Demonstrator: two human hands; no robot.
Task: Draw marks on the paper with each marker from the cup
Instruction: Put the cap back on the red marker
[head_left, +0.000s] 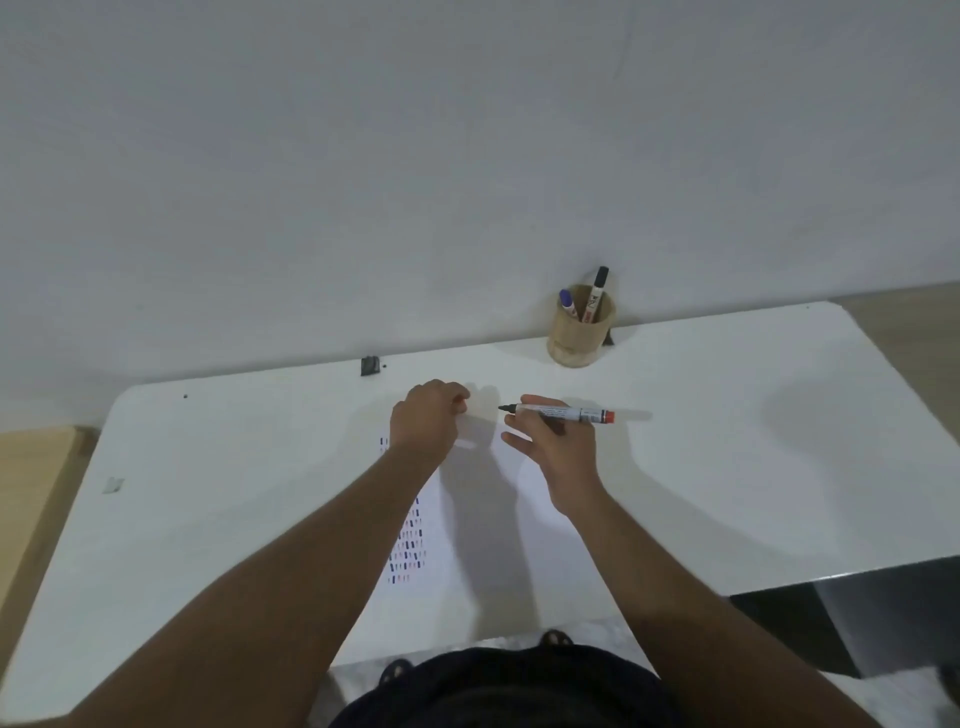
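Note:
My right hand (553, 447) holds a white marker (566, 413) with a red end, level above the paper, its bare dark tip pointing left. My left hand (428, 418) is closed into a fist just left of that tip; I cannot see anything inside it. Under both hands lies a white paper (483, 545) with rows of short blue, red and dark marks along its left side. A round tan cup (579, 338) stands at the table's far edge against the wall. It holds a blue-capped marker (566, 302) and a black-capped marker (597, 293).
The white table (753, 441) meets a grey wall at the back. A small black clip (370, 365) sits on the far edge, left of the cup. A scrap of tape (112, 485) lies near the left edge. A dark cabinet (857, 618) stands below right.

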